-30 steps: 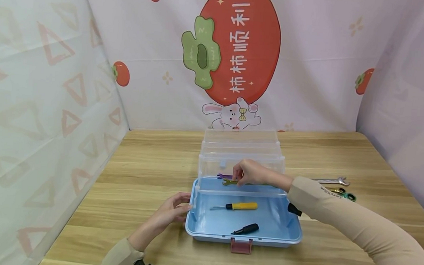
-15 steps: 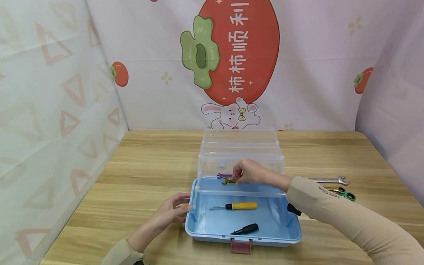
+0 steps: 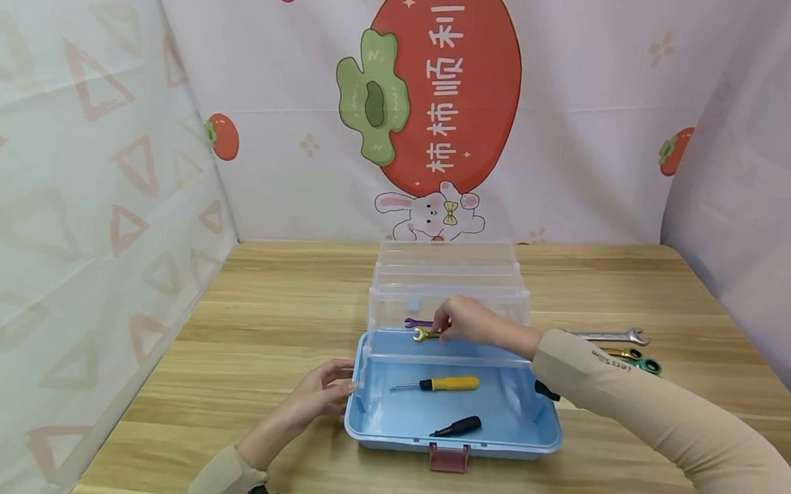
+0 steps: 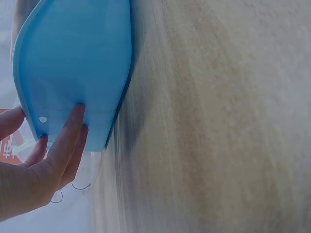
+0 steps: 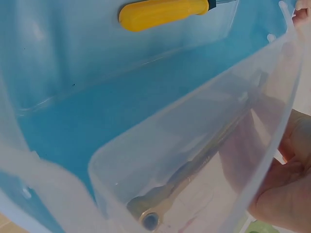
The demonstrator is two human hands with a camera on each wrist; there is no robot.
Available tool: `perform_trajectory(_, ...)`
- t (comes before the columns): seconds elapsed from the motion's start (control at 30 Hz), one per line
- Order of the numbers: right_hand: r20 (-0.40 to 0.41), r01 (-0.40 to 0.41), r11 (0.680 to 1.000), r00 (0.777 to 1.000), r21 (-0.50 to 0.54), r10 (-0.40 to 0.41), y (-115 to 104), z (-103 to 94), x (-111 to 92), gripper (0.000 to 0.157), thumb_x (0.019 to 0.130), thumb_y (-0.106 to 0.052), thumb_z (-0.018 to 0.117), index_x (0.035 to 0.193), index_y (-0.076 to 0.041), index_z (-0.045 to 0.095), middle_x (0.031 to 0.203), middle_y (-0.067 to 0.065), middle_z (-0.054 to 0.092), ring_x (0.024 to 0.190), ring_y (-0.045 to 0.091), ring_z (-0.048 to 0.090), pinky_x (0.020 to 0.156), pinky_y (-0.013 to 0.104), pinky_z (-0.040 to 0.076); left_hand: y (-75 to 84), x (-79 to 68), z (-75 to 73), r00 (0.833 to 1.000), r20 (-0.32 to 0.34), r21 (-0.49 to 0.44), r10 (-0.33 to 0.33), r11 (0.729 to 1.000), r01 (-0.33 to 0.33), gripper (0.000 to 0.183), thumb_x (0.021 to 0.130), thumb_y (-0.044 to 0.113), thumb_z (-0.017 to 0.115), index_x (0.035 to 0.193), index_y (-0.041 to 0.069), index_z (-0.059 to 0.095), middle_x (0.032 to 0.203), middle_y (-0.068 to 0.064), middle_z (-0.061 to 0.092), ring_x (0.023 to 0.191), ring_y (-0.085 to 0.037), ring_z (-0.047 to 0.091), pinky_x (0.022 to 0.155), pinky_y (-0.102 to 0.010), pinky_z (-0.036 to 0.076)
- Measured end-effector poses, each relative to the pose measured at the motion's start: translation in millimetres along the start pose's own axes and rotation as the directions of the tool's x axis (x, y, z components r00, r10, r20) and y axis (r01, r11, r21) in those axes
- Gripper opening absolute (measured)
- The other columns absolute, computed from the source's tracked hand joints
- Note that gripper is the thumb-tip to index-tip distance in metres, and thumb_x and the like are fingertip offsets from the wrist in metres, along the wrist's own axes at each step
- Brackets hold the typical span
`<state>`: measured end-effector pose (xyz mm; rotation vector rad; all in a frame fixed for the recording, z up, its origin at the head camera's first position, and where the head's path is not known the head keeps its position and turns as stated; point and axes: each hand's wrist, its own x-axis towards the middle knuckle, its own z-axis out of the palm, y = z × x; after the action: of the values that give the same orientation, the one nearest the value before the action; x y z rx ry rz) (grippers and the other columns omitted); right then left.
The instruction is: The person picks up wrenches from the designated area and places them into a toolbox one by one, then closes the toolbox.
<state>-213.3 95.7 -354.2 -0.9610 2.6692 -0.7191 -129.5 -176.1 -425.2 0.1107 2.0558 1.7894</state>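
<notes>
Gold wrench (image 3: 424, 333) just shifted a touch; my right fingers (image 3: 441, 319) still pinch it, so not released. Left fingers (image 4: 65, 141) spread against box (image 4: 73, 58).

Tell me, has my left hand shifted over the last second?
No, not visibly. Judged against the printed rabbit in the head view, your left hand keeps its place, touching the left end of the blue box.
</notes>
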Motion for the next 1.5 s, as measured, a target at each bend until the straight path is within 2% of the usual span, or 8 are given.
perform_trajectory(0.23,-0.014,-0.008,0.998,1.0,-0.056,0.007,-0.4,1.6,-0.9,0.012,0.072,-0.003,0.07,0.084,-0.003,0.07,0.081,0.003,0.065,0.071,0.011,0.055,0.065,0.022,0.048,0.6,-0.8,0.2,1.0,-0.004,0.004,0.0,1.0,0.0,0.052,0.085,0.018,0.059,0.125,-0.007,0.036,0.125,-0.027,0.042,0.099,-0.026,0.054,0.073,-0.039,0.051)
perform_trajectory(0.67,-0.024,0.017,0.998,1.0,-0.068,-0.018,0.5,2.0,-2.2,0.012,0.072,-0.003,0.07,0.084,-0.004,0.07,0.081,0.003,0.065,0.072,0.011,0.056,0.065,0.021,0.048,0.2,-0.9,-0.3,1.0,-0.001,0.002,0.001,1.0,-0.001,0.054,0.085,0.02,0.059,0.125,-0.007,0.036,0.125,-0.027,0.042,0.098,-0.024,0.054,0.072,-0.038,0.051)
perform_trajectory(1.07,-0.065,0.085,0.996,0.994,0.003,-0.085,6.8,-4.3,-11.8,0.015,0.076,-0.002,0.065,0.09,-0.003,0.068,0.084,0.003,0.062,0.072,0.011,0.053,0.063,0.019,0.046,2.7,-2.0,0.5,1.0,-0.002,-0.002,0.002,1.0,-0.002,0.052,0.086,0.017,0.057,0.126,-0.008,0.035,0.125,-0.028,0.041,0.098,-0.024,0.054,0.072,-0.038,0.051)
perform_trajectory(1.5,-0.085,0.106,0.99,0.991,0.09,-0.099,9.7,-15.6,-29.7,0.018,0.079,-0.004,0.063,0.097,-0.002,0.067,0.093,0.008,0.063,0.076,0.013,0.056,0.069,0.022,0.05,1.4,-0.6,0.2,1.0,-0.006,0.013,-0.007,1.0,0.007,0.053,0.085,0.02,0.059,0.125,-0.006,0.037,0.125,-0.027,0.042,0.099,-0.025,0.054,0.073,-0.038,0.051)
